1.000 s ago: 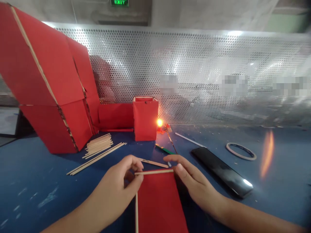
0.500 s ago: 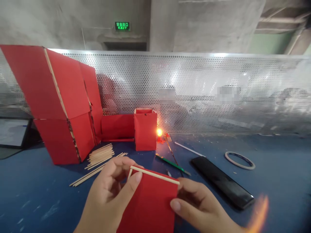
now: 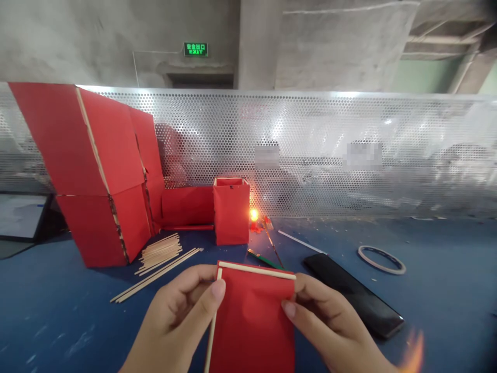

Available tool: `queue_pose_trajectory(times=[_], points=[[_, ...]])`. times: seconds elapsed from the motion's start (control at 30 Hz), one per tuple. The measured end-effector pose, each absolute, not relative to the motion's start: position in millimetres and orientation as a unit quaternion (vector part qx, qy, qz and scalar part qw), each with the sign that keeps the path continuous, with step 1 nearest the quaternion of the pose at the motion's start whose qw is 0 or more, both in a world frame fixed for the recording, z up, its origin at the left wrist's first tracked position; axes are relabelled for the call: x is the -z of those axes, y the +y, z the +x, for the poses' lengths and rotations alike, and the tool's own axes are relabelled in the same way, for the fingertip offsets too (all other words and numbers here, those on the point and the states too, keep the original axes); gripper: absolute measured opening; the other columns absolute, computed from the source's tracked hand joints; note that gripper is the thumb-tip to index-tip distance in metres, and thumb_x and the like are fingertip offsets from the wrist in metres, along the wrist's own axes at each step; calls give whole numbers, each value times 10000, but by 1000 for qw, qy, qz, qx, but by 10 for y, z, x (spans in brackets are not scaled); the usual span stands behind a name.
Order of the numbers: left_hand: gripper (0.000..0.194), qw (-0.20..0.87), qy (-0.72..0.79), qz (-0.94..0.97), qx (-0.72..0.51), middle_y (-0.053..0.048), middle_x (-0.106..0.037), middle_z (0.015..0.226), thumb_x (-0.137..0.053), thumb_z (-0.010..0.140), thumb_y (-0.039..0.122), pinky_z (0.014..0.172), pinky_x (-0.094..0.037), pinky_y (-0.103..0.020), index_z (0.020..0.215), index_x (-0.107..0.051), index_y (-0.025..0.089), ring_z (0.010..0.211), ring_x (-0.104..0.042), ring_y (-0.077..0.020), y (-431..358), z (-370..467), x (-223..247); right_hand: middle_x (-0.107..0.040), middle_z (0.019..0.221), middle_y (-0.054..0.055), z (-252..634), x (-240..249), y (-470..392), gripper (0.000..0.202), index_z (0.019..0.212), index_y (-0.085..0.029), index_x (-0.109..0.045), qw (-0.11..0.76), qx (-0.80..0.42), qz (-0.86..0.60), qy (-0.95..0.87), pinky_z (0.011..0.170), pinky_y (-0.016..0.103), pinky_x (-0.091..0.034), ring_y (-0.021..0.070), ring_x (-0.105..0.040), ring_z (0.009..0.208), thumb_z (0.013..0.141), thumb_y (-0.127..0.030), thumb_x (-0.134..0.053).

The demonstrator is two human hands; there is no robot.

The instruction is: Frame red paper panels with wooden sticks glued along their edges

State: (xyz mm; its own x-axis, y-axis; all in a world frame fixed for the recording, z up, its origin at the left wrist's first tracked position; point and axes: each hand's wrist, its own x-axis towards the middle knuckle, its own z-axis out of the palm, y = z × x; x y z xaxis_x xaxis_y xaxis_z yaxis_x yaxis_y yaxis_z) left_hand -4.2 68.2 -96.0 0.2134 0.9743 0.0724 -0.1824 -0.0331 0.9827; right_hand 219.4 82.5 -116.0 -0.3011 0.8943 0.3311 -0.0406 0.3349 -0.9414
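Note:
Between my two hands is a red paper panel (image 3: 254, 321), its lower part cut off by the bottom of the view. One pale wooden stick (image 3: 258, 270) runs along its top edge, and another thin stick (image 3: 212, 331) goes down its left edge. My left hand (image 3: 182, 311) pinches the left side near the top corner, thumb on the front and fingers behind. The right side, just below the top stick, is gripped by my right hand (image 3: 330, 316) in the same way. Fingers behind the panel are hidden.
Beyond lie loose wooden sticks (image 3: 159, 254), a small open red box (image 3: 232, 215), a lit flame (image 3: 253, 214), a green-handled tool (image 3: 266, 259), a black phone (image 3: 353, 295) and a tape roll (image 3: 361, 255). Large red boxes (image 3: 112, 150) stand left. Another orange flame (image 3: 413, 352) shows lower right.
The panel has turned to face me more squarely and moved slightly up and right. More of its left edge stick now shows. Both hands keep their hold.

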Motion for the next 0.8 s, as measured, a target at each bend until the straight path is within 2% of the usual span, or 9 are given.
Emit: queue_pose_trajectory(times=[0.07, 0.17, 0.23, 0.3, 0.4, 0.5, 0.6, 0.73, 0.8], points=[[386, 581, 396, 511, -494, -8, -773, 862, -690, 830, 573, 746, -579, -298, 1031, -694, 243, 777, -699, -191, 688, -34, 937, -629, 746, 7, 2193, 1167, 825, 231, 768, -226, -630, 494, -503, -313, -636, 722, 286, -542, 150, -575, 700, 890, -419, -668], [343, 599, 406, 498, -477, 25, -714, 737, -701, 821, 565, 691, -544, -260, 909, -679, 234, 705, -651, -156, 667, -17, 905, -681, 801, 17, 2201, 1174, 822, 168, 893, -246, -680, 493, -571, -272, -597, 715, 265, -538, 151, -626, 743, 892, -413, -683], [351, 613, 398, 496, -468, 37, -678, 687, -717, 798, 574, 668, -523, -246, 823, -647, 231, 678, -623, -142, 641, 3, 903, -689, 810, 15, 2211, 1171, 817, 187, 953, -257, -694, 494, -613, -255, -561, 658, 231, -525, 132, -627, 707, 885, -431, -698], [370, 620, 389, 503, -460, 41, -661, 670, -733, 777, 580, 646, -500, -237, 774, -617, 229, 657, -596, -132, 619, 26, 913, -676, 775, 5, 2220, 1162, 813, 195, 925, -249, -699, 496, -633, -259, -535, 594, 196, -500, 108, -604, 647, 873, -435, -718], [387, 626, 386, 513, -443, 38, -662, 670, -734, 769, 593, 598, -465, -232, 782, -611, 227, 614, -565, -121, 610, 54, 922, -667, 737, -2, 2224, 1143, 819, 192, 869, -237, -701, 503, -632, -270, -523, 564, 182, -490, 99, -591, 614, 854, -423, -743], [388, 641, 380, 514, -424, 30, -683, 696, -733, 775, 591, 578, -460, -235, 804, -613, 224, 595, -574, -118, 623, 58, 921, -701, 794, 10, 2226, 1126, 825, 202, 904, -246, -713, 504, -633, -271, -521, 590, 184, -508, 104, -620, 650, 832, -427, -766], [386, 650, 381, 508, -417, 23, -703, 714, -733, 783, 583, 558, -455, -225, 824, -614, 218, 598, -601, -118, 638, 45, 935, -696, 766, 14, 2234, 1097, 814, 219, 893, -243, -714, 498, -628, -283, -527, 591, 204, -522, 115, -625, 642, 841, -453, -749], [398, 646, 395, 505, -413, 3, -725, 710, -717, 808, 568, 542, -458, -236, 984, -633, 222, 588, -630, -136, 658, 37, 967, -670, 723, 16, 2249, 1040, 777, 265, 846, -233, -713, 495, -574, -309, -574, 550, 209, -499, 112, -577, 595, 848, -497, -726], [376, 648, 390, 496, -426, 5, -730, 706, -727, 808, 547, 575, -493, -252, 980, -629, 227, 600, -642, -144, 667, 40, 972, -662, 717, 19, 2254, 1027, 764, 278, 839, -235, -717, 496, -543, -319, -598, 522, 202, -474, 109, -549, 585, 862, -512, -705]])
